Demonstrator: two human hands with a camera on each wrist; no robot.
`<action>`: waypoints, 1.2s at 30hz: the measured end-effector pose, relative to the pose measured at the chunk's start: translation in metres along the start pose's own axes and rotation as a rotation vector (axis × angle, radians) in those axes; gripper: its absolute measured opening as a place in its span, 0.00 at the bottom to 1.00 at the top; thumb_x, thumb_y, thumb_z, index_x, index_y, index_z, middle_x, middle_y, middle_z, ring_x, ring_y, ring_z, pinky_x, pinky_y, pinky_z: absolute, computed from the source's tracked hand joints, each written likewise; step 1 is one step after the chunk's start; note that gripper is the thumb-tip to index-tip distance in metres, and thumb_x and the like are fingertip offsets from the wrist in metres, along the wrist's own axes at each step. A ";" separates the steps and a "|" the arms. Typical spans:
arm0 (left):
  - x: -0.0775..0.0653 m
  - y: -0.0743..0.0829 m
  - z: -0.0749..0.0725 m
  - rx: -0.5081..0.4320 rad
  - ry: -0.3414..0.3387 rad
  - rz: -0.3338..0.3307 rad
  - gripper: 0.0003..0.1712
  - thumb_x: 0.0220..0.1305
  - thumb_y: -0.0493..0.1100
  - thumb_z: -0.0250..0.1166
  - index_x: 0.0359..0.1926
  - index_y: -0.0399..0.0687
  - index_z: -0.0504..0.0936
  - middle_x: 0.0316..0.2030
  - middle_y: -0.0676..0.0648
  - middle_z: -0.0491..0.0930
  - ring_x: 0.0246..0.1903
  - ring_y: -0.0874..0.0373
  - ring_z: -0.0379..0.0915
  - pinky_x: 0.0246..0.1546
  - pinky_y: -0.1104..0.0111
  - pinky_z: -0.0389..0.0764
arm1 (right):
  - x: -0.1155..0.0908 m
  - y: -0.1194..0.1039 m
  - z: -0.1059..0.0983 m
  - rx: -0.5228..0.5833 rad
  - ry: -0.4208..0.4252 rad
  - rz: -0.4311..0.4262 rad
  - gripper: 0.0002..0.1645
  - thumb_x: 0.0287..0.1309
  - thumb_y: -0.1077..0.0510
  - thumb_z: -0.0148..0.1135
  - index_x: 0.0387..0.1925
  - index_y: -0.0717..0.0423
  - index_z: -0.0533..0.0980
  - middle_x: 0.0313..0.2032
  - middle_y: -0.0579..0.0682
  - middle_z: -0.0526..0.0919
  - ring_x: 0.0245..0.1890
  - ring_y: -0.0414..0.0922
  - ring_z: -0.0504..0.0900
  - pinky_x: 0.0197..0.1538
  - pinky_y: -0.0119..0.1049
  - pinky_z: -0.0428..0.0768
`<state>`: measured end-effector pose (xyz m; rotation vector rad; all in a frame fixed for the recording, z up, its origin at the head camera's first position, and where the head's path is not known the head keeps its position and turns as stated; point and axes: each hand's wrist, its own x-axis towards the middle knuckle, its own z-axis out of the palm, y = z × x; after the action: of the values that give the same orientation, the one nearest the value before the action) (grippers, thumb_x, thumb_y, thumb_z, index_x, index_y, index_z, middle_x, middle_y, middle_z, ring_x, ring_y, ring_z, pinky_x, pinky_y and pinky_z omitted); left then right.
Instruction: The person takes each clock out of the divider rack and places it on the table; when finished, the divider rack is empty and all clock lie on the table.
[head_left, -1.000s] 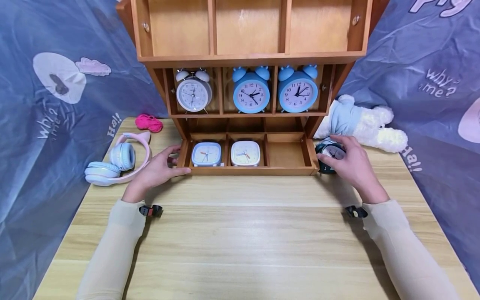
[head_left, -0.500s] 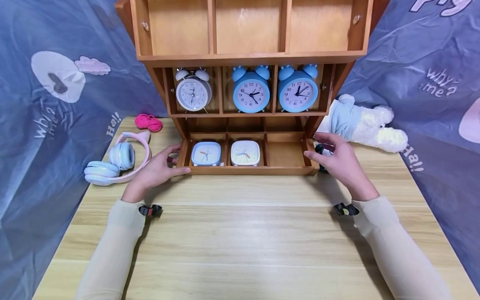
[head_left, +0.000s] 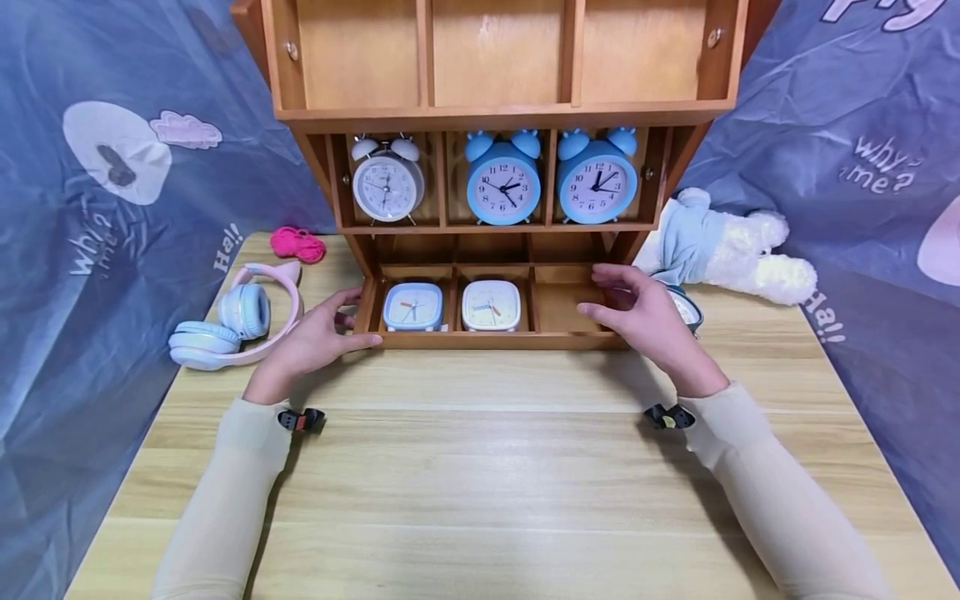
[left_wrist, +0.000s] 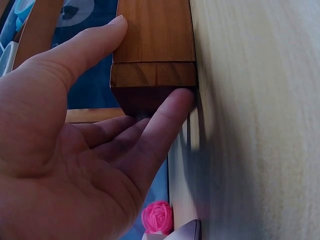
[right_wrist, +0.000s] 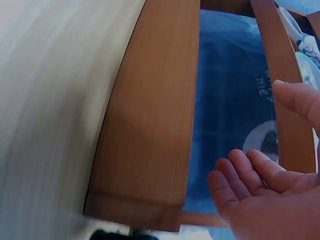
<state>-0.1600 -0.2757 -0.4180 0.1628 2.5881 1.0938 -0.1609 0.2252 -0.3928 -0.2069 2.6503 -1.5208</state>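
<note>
Gripping the shelf [head_left: 498, 119] by its lower left corner, the left hand [head_left: 315, 337] is clamped; the right hand [head_left: 652, 321], loose-fingered, is by the right end; the shelf stands on the table [head_left: 480, 483], probably stiff and heavy; best held at both ends, since the clocks [head_left: 503, 190] may slide.

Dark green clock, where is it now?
In the head view, the dark green clock is on the table, right of the wooden shelf, partly hidden by the right hand, near the white plush toy.
</note>
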 end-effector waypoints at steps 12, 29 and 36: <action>0.000 -0.001 0.001 -0.002 -0.002 -0.016 0.60 0.73 0.59 0.78 0.90 0.45 0.53 0.74 0.29 0.76 0.73 0.34 0.75 0.66 0.43 0.81 | 0.008 -0.013 0.028 0.048 -0.071 -0.017 0.44 0.69 0.53 0.79 0.79 0.61 0.71 0.74 0.63 0.78 0.78 0.63 0.75 0.84 0.60 0.69; 0.000 -0.002 0.001 -0.009 0.007 -0.009 0.59 0.73 0.58 0.78 0.90 0.45 0.54 0.74 0.30 0.76 0.73 0.34 0.74 0.69 0.42 0.80 | 0.022 -0.031 0.068 0.056 -0.125 -0.016 0.45 0.67 0.52 0.81 0.80 0.58 0.72 0.74 0.60 0.79 0.76 0.61 0.78 0.82 0.57 0.73; 0.000 0.000 0.002 -0.011 0.003 -0.006 0.58 0.74 0.56 0.78 0.90 0.43 0.54 0.75 0.29 0.75 0.73 0.32 0.75 0.69 0.41 0.80 | 0.026 -0.037 0.091 -0.078 -0.039 -0.053 0.51 0.62 0.47 0.84 0.80 0.57 0.72 0.73 0.57 0.77 0.72 0.61 0.77 0.76 0.60 0.77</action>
<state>-0.1589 -0.2744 -0.4193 0.1503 2.5834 1.1066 -0.1716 0.1254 -0.4071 -0.3116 2.6965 -1.4133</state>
